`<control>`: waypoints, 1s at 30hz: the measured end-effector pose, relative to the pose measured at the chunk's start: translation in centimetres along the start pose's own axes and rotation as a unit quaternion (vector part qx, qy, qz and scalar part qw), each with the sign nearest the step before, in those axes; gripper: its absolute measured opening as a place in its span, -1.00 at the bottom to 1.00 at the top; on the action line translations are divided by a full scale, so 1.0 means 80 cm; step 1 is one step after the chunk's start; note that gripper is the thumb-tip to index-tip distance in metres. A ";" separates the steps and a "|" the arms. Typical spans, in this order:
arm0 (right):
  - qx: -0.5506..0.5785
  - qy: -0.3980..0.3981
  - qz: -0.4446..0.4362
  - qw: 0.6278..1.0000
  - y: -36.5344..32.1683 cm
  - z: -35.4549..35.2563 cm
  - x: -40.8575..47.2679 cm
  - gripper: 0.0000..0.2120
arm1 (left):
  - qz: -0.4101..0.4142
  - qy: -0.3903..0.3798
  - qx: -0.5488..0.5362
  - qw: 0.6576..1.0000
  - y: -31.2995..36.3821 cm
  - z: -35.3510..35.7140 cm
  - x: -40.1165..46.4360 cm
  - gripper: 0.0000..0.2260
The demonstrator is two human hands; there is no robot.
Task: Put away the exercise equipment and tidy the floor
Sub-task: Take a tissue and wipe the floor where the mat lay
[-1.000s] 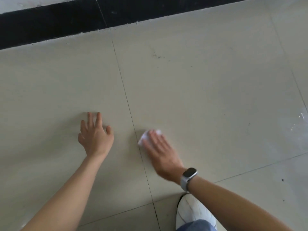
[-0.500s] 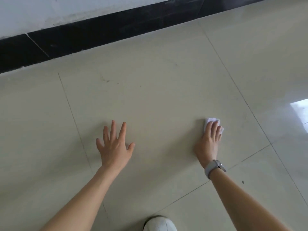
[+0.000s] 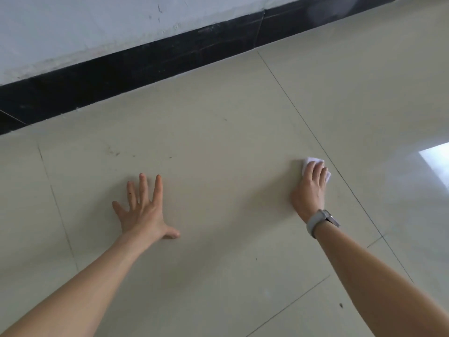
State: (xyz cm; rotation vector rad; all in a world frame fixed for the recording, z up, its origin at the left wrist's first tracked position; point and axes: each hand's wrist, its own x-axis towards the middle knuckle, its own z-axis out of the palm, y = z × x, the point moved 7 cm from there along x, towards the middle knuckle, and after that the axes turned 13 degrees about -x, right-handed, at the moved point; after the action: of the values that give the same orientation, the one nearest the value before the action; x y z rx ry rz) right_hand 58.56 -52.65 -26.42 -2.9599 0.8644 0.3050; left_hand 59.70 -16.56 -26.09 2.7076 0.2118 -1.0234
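Head view, sole entry

Step in hand: floor-tidying half of the task, judged as wiping; no exercise equipment in frame, so whether it is put away cannot be told

Right hand (image 3: 309,188): laid palm-down on a small crumpled white cloth or paper wad (image 3: 313,161), material not certain. Grip: fingers close together, lightly bent over the wad, pressing it onto the floor. White edges show beyond the fingertips and at the hand's right side. Forearm runs in from the lower right; pale grey wristwatch with dark face (image 3: 322,221) on the wrist

Left hand (image 3: 143,210): flat on the floor, well apart from the right. Grip: fingers spread and straight, thumb out to the side, holding nothing; judged a brace for the leaning body. Forearm comes in from the lower left

Floor of glossy beige square tiles with thin dark joints (image 3: 218,147): wad sits on it just left of a joint line. Small dark scuffs (image 3: 114,152) lie beyond the left hand, and dark specks (image 3: 341,305) near the right forearm

Black skirting band (image 3: 145,66) under a scuffed white wall (image 3: 85,25), across the top. Bright window reflection (image 3: 435,156) at the right edge

Next move, as judged: slide the wad under steady downward pressure toward the scuffs, with the left palm planted or shifted for balance; light pressure would risk the wad slipping from under the fingers
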 end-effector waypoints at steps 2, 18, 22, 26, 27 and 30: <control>0.020 0.034 -0.037 0.999 -0.053 0.001 -0.007 -0.30 | -0.014 -0.007 0.002 1.000 -0.004 -0.001 0.004 0.26; 0.048 0.037 -0.081 0.995 -0.080 -0.025 0.089 -0.29 | 0.000 0.111 -0.074 0.991 -0.013 -0.021 0.011 -0.15; 0.034 0.081 -0.165 0.982 -0.181 -0.023 0.070 -0.33 | -0.014 0.099 -0.051 0.994 -0.016 -0.016 0.008 -0.12; 0.014 0.075 -0.566 0.821 -0.296 0.011 -0.076 -0.32 | -0.050 0.078 -0.068 0.993 -0.018 -0.020 0.013 0.03; 0.014 0.052 -0.598 0.800 -0.293 0.013 -0.080 -0.30 | -0.055 0.067 -0.068 0.994 -0.017 -0.022 0.016 0.06; 0.025 0.064 -0.546 0.835 -0.245 -0.012 -0.017 -0.35 | -0.063 0.027 -0.072 0.995 -0.016 -0.023 0.029 0.11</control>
State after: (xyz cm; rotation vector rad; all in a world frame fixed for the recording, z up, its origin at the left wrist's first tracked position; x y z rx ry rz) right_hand 68.17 -35.50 -25.45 -2.8610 -0.8540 0.0063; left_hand 62.36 -14.74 -26.51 2.6199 0.4526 -0.9303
